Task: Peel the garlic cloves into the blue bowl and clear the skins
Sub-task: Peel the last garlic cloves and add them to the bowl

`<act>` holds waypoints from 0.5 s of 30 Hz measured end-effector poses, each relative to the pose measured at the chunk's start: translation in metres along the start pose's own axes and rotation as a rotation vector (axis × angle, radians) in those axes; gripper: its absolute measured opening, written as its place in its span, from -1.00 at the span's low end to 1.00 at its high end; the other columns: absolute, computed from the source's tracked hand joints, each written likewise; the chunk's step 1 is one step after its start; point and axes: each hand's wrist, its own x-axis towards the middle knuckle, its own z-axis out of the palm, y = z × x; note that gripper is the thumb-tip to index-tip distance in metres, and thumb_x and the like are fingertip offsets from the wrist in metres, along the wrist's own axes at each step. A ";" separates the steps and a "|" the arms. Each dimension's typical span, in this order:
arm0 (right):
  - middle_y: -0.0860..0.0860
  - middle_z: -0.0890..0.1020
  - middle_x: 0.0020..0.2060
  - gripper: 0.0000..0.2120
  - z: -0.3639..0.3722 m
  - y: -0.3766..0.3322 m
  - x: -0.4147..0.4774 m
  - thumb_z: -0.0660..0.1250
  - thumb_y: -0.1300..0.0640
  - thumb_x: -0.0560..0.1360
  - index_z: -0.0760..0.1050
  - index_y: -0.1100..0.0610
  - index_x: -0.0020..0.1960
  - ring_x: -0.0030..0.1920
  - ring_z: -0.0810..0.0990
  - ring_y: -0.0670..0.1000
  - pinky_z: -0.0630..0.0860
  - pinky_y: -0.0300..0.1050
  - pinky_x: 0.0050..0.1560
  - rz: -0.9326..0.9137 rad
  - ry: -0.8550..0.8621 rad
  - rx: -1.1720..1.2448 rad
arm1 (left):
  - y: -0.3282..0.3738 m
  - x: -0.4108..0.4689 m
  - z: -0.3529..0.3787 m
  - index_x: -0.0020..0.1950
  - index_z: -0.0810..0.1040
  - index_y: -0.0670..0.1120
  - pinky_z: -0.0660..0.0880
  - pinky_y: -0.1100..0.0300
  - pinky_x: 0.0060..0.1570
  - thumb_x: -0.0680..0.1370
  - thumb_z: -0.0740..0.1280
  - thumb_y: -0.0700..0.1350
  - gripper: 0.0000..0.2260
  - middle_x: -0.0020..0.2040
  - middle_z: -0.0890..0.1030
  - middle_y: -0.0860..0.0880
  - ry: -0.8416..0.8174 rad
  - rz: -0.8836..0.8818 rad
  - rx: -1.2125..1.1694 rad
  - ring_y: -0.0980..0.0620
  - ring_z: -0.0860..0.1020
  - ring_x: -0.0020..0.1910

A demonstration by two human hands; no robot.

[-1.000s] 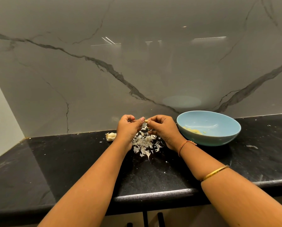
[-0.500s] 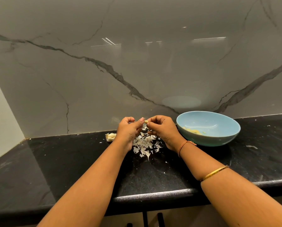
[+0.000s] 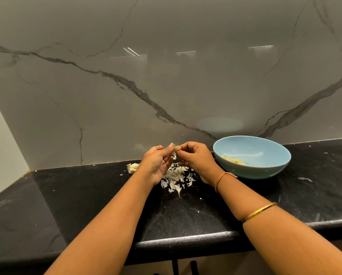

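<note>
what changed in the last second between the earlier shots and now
Almost nothing visibly. The left hand and right hand still pinch the garlic clove between them above the skins; nothing was taken up or let go. The blue bowl, the unpeeled garlic piece and the skins stayed put on the counter.

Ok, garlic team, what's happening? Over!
Left hand and right hand pinch one garlic clove. Skins piled beneath. Blue bowl holds peeled garlic. Nothing blocks it.

clove (image 3: 176, 148): mostly hidden by fingertips (image 3: 171, 145) | bowl (image 3: 255, 172) contents: unclear
</note>
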 end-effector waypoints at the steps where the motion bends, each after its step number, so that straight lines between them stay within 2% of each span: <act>1: 0.12 0.58 -0.23 -0.93 0.000 0.000 0.000 0.28 0.36 0.51 0.54 0.32 -0.06 -0.23 0.58 -0.01 0.57 -0.30 -0.28 0.005 0.001 0.000 | 0.000 0.001 0.000 0.42 0.23 -0.25 0.51 0.37 -0.46 0.49 0.38 -0.30 -0.44 -0.23 0.56 -0.09 0.002 0.006 0.003 0.16 0.55 -0.44; 3: 0.11 0.59 -0.22 -0.84 0.000 0.000 0.002 0.21 0.38 0.52 0.56 0.35 0.00 -0.22 0.57 -0.05 0.58 -0.29 -0.28 0.023 0.030 0.013 | 0.000 0.001 -0.001 0.39 0.28 -0.24 0.50 0.37 -0.46 0.48 0.39 -0.29 -0.49 -0.22 0.56 -0.09 0.018 0.029 0.018 0.15 0.53 -0.42; 6: 0.13 0.57 -0.21 -0.85 0.000 -0.001 0.004 0.24 0.28 0.54 0.58 0.30 -0.05 -0.22 0.54 -0.07 0.58 -0.27 -0.28 0.032 0.074 0.043 | -0.001 0.001 -0.001 0.07 0.37 -0.14 0.48 0.38 -0.46 0.48 0.39 -0.29 -0.74 -0.18 0.53 -0.08 0.051 0.075 0.070 0.14 0.50 -0.38; 8: 0.10 0.55 -0.26 -0.86 0.001 -0.002 0.003 0.30 0.19 0.54 0.55 0.24 -0.14 -0.28 0.52 -0.10 0.57 -0.27 -0.30 0.030 0.061 0.062 | -0.001 0.001 0.000 -0.06 0.36 -0.10 0.49 0.38 -0.44 0.49 0.39 -0.29 -0.78 -0.18 0.51 -0.06 0.066 0.117 0.114 0.14 0.50 -0.35; 11: 0.09 0.54 -0.29 -0.88 0.001 0.000 0.002 0.34 0.20 0.51 0.52 0.24 -0.15 -0.29 0.53 -0.07 0.55 -0.29 -0.33 0.003 0.049 0.017 | -0.002 0.001 -0.001 -0.08 0.35 -0.08 0.51 0.38 -0.35 0.50 0.38 -0.28 -0.78 -0.20 0.50 -0.03 0.055 0.161 0.171 0.14 0.51 -0.32; 15: 0.10 0.52 -0.31 -0.87 0.000 -0.001 0.001 0.27 0.28 0.54 0.49 0.23 -0.18 -0.30 0.51 -0.05 0.54 -0.30 -0.34 0.008 0.042 0.030 | -0.003 0.000 -0.001 -0.11 0.35 -0.07 0.51 0.37 -0.33 0.51 0.36 -0.28 -0.79 -0.17 0.49 -0.06 0.003 0.172 0.223 0.12 0.51 -0.28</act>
